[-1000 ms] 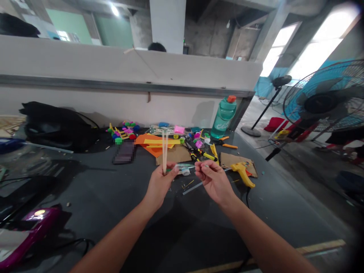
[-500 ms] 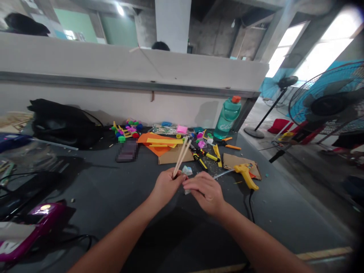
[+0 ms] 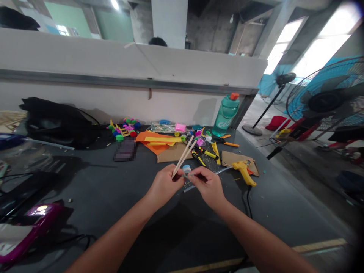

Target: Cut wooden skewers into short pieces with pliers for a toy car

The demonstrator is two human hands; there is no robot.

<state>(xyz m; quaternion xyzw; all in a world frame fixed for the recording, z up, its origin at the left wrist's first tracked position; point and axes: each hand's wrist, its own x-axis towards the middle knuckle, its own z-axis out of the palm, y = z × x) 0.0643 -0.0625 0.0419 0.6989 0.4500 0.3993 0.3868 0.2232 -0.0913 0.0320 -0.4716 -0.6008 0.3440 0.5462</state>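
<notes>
My left hand [image 3: 165, 183] is closed on two thin wooden sticks [image 3: 183, 157], which slant up and away to the right. Close beside it, my right hand [image 3: 207, 185] pinches a small greenish piece [image 3: 187, 176] that lies between both hands' fingertips; its kind is too small to make out. Just beyond the fingers sits a small round white-and-blue item [image 3: 186, 168]. A clear glue stick [image 3: 189, 189] lies on the table under my right fingertips. To the right rests a yellow glue gun [image 3: 243, 171] on a piece of cardboard [image 3: 227, 157].
Yellow-black pliers [image 3: 200, 157], orange and yellow sheets [image 3: 152, 142], orange-handled pliers [image 3: 231, 144] and a green bottle [image 3: 226, 117] lie or stand behind the hands. On the left are a phone [image 3: 125, 149], a black bag [image 3: 57, 123] and a purple device [image 3: 34, 227]. A fan [image 3: 327, 100] stands at right.
My right fingers, earlier stretched over the left fingertips, have drawn into a pinch, showing the greenish piece. The sticks stay in my left hand. The view has shifted slightly.
</notes>
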